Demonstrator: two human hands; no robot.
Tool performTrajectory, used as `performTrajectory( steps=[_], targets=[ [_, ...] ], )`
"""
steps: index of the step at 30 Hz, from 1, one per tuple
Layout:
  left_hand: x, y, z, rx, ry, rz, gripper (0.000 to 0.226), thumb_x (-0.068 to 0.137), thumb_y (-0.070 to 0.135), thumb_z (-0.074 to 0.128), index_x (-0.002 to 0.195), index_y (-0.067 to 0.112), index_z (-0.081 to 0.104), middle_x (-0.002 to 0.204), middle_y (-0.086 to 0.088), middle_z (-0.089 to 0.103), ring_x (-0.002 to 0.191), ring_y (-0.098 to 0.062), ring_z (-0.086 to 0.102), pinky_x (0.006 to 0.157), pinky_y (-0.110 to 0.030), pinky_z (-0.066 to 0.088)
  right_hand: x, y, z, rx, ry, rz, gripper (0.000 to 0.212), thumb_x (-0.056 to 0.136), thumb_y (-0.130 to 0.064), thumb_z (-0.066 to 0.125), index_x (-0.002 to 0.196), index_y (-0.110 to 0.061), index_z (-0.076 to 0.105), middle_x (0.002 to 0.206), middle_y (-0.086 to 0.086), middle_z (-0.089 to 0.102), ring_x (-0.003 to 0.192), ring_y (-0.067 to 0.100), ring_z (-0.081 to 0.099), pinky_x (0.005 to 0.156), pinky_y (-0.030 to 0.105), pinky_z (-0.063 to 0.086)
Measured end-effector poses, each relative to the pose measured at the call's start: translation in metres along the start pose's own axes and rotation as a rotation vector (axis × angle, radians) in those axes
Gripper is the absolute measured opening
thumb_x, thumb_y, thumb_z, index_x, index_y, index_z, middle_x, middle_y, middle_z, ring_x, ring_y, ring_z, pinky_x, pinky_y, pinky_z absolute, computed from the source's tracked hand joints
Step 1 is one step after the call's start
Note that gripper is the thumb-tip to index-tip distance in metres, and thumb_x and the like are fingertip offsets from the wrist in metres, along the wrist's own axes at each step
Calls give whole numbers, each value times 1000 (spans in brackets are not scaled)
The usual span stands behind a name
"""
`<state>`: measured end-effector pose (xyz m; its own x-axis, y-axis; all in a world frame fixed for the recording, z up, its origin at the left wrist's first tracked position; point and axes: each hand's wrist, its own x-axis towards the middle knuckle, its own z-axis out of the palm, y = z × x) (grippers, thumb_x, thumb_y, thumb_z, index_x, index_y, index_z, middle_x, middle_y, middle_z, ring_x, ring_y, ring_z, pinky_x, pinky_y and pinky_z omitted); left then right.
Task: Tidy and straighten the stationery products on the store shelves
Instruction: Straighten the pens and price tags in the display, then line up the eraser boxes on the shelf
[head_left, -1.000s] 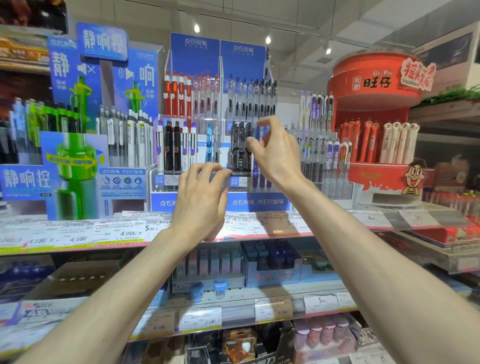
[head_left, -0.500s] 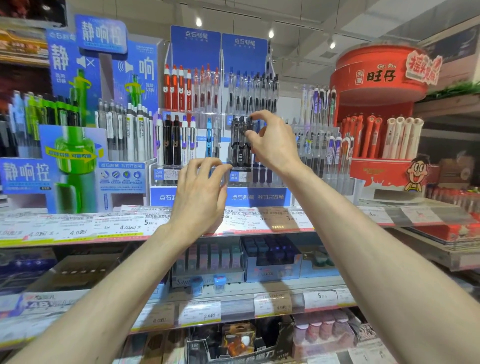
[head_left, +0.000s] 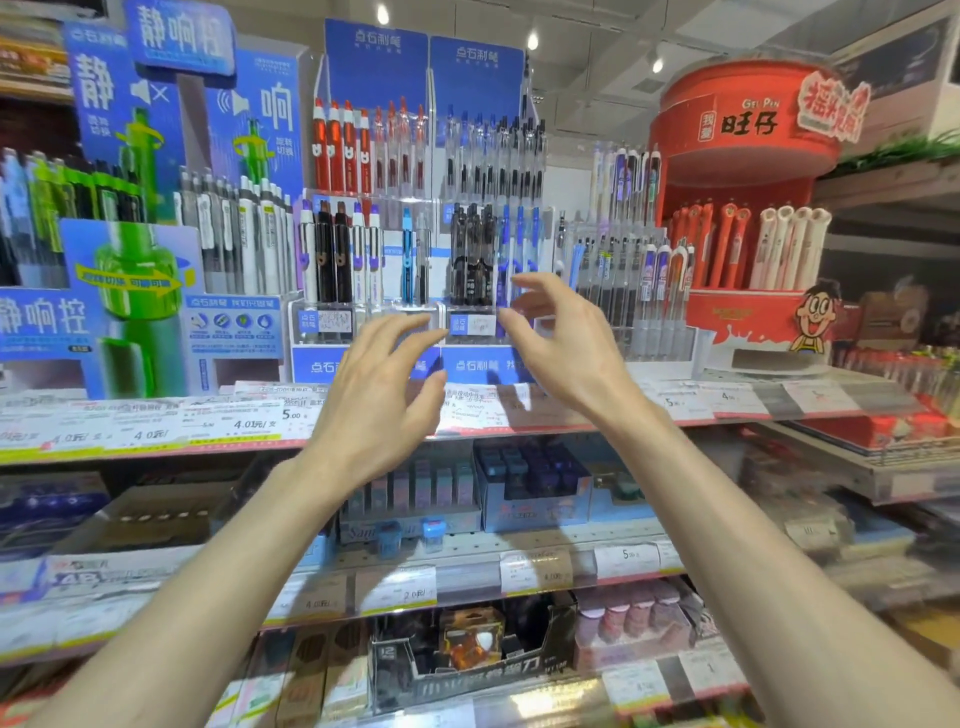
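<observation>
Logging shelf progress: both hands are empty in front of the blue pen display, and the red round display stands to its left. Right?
Not quite. The head view shows the red round display to the right of the blue pen display. Both the left hand and right hand are indeed empty.

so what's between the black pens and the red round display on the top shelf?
In the head view, a clear rack of pens with white, blue and purple barrels stands between the black pens and the red round display.
</observation>
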<state>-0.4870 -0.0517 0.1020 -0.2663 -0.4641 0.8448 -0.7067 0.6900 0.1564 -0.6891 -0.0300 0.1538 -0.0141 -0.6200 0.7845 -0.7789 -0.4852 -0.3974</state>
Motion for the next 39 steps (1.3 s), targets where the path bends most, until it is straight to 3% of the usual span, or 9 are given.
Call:
performTrajectory(
  steps=[3, 8, 13, 17, 20, 22, 25, 33, 39],
  targets=[
    [-30, 0, -6, -71, 26, -31, 35, 95, 25, 59, 129, 17, 61, 130, 4, 57, 121, -15, 48, 106, -34, 37, -35, 14, 4, -106, 12, -31, 40, 97, -39, 55, 134, -24, 56, 129, -8, 63, 121, 8, 51, 104, 31, 41],
    [-81, -3, -9, -87, 74, 10, 32, 94, 23, 58, 123, 12, 65, 129, 1, 61, 124, -20, 51, 108, -40, 38, -93, 31, 18, -186, 33, -22, 38, 97, -34, 59, 131, -17, 62, 142, 2, 56, 138, 19, 42, 117, 41, 30],
    [-124, -8, 4, -120, 119, 56, 29, 93, 16, 60, 120, 7, 67, 137, -6, 56, 135, -26, 43, 112, -46, 33, -140, 39, 32, -265, 8, -30, 55, 97, -28, 61, 147, -14, 44, 160, 6, 32, 151, 22, 20, 122, 45, 21],
    [-167, -15, 29, -223, 67, -105, 29, 94, 15, 61, 121, 8, 66, 136, -4, 56, 127, -24, 49, 109, -35, 36, -177, 48, 40, -244, 9, -13, 48, 98, -24, 60, 143, -13, 49, 162, 7, 26, 151, 23, 19, 121, 46, 23],
    [-201, -13, 51, -271, -45, -303, 29, 95, 20, 61, 124, 17, 65, 132, 6, 57, 124, -14, 51, 107, -22, 34, -215, 62, 48, -194, -79, 176, 42, 97, -28, 61, 137, -16, 55, 154, 3, 41, 141, 22, 38, 115, 42, 34],
    [-220, -10, 65, -291, -107, -379, 32, 96, 28, 56, 125, 19, 64, 126, 10, 57, 121, -11, 52, 105, -28, 39, -243, 74, 56, -148, -154, 319, 41, 96, -31, 61, 135, -18, 56, 137, 0, 56, 125, 19, 53, 103, 39, 45],
    [-231, -1, 86, -353, -194, -448, 32, 95, 33, 53, 126, 27, 60, 118, 21, 56, 114, -2, 55, 97, -30, 46, -274, 97, 64, -133, -220, 439, 38, 96, -36, 59, 132, -24, 57, 120, -13, 61, 109, 6, 57, 86, 21, 41],
    [-199, 8, 112, -150, -164, -533, 23, 96, 40, 53, 118, 40, 58, 78, 20, 61, 74, -2, 57, 66, -30, 50, -238, 146, 61, -20, -74, 437, 16, 95, -29, 60, 110, -25, 65, 94, -11, 66, 81, 10, 61, 76, 33, 48],
    [-182, 9, 116, -24, -136, -548, 8, 95, 37, 57, 103, 38, 59, 61, 14, 59, 64, -7, 58, 58, -30, 48, -210, 162, 68, 6, -56, 390, 4, 94, -31, 60, 90, -31, 60, 74, -11, 57, 72, 9, 54, 66, 24, 40]
  ],
)
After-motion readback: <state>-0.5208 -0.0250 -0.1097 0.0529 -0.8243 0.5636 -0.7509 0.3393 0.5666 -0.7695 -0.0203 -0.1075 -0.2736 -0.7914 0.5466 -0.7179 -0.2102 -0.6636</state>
